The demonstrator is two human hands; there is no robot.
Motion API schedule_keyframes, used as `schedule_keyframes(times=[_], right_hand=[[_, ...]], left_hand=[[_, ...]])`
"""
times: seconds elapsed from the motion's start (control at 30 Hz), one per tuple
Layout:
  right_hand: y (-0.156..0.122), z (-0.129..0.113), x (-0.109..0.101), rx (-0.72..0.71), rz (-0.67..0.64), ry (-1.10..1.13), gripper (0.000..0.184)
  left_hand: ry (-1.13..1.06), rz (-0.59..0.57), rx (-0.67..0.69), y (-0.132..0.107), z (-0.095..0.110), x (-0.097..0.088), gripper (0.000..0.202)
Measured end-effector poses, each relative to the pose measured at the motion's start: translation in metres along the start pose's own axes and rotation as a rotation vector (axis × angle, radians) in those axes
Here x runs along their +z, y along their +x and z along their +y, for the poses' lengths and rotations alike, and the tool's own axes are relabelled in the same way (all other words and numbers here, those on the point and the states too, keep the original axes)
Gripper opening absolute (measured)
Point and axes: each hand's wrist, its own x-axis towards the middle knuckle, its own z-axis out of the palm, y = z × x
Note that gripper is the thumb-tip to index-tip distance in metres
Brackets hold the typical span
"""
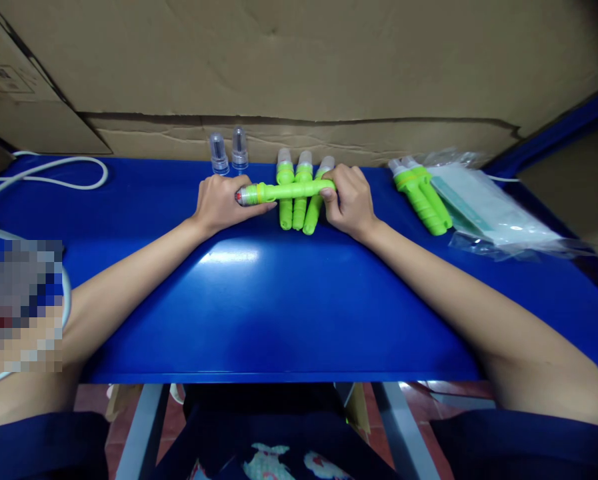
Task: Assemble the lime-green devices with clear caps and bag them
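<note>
A bright green, ribbed flashlight (299, 189) with a clear cap and a yellow ring lies level across my two hands. My left hand (223, 202) is closed around its clear end, where a bit of red shows inside. My right hand (349, 200) grips the plain green tail end between thumb and fingers. Just beneath and behind it, three similar green flashlights (285, 215) lie side by side on the blue table, clear ends toward the cardboard. Two loose clear caps (219, 155) stand upright behind my left hand.
On the right, more green flashlights (426, 200) lie against a clear plastic bag (503, 203) with pale contents. A white cable (63, 167) loops at the left, near a blurred-out patch (19, 307). A cardboard wall (299, 67) closes off the back of the blue table (279, 320).
</note>
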Motion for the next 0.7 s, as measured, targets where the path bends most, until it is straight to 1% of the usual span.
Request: schedule_keyframes(times=[0.13,0.17,0.23,0.3,0.37,0.43,0.5,0.6,0.7], right_hand=[[0.003,-0.006,-0.002,0.001,0.044,0.027,0.061],[0.004,-0.008,-0.003,-0.026,0.076,0.026,0.057],[0.007,-0.011,-0.003,-0.123,0.158,0.025,0.048],[0.01,-0.012,-0.003,-0.232,0.234,0.028,0.047],[0.011,-0.011,-0.003,-0.279,0.26,0.026,0.049],[0.01,-0.008,-0.003,-0.257,0.224,0.011,0.043],[0.008,-0.005,-0.003,-0.185,0.133,0.013,0.04],[0.004,-0.002,-0.004,-0.082,0.011,0.033,0.051],[0.003,-0.002,-0.006,-0.068,-0.007,0.021,0.059]], left_hand=[[0.022,-0.053,0.0,0.001,0.004,-0.001,0.062],[0.031,-0.061,0.004,0.001,0.005,-0.001,0.061],[0.039,-0.06,0.012,0.001,0.005,0.0,0.061],[0.026,-0.048,0.015,0.001,0.005,0.0,0.061],[0.01,-0.043,0.02,0.001,0.004,0.001,0.061],[0.013,-0.054,0.029,0.001,0.004,0.001,0.061],[0.034,-0.079,0.034,0.001,0.004,0.0,0.062],[0.072,-0.123,0.034,0.001,0.005,-0.001,0.067],[0.084,-0.131,0.034,0.0,0.005,-0.002,0.072]])
